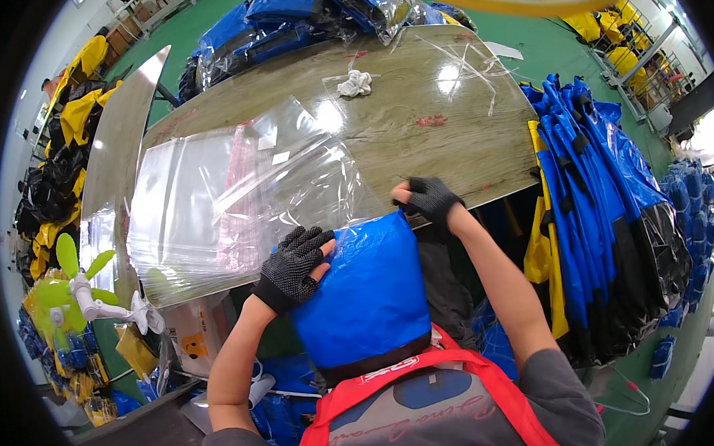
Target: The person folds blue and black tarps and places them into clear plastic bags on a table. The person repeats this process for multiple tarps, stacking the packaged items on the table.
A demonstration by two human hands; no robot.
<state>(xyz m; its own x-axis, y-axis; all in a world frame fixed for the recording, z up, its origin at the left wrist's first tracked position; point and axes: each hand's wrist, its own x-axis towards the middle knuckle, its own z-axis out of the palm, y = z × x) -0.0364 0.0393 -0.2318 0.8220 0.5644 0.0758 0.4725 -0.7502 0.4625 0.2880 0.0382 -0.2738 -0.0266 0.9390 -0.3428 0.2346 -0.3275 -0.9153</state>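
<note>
A blue bag with a dark lower band lies in front of my body, its upper end at the table's near edge. My left hand, in a black dotted glove with bare thumb and fingertip, rests palm down over the bag's upper left part, its fingers spread. At the upper right corner, my right hand, gloved the same way, is closed with that corner pinched in its fingers. Just beyond my left hand, a stack of clear plastic bags covers the left of the wood-grain table.
A crumpled white wad and loose clear strips lie farther back. Wrapped blue bags are heaped past the far edge. Blue and black bags stand upright at right. A green-bladed fan stands at left. A yellow bar crosses overhead.
</note>
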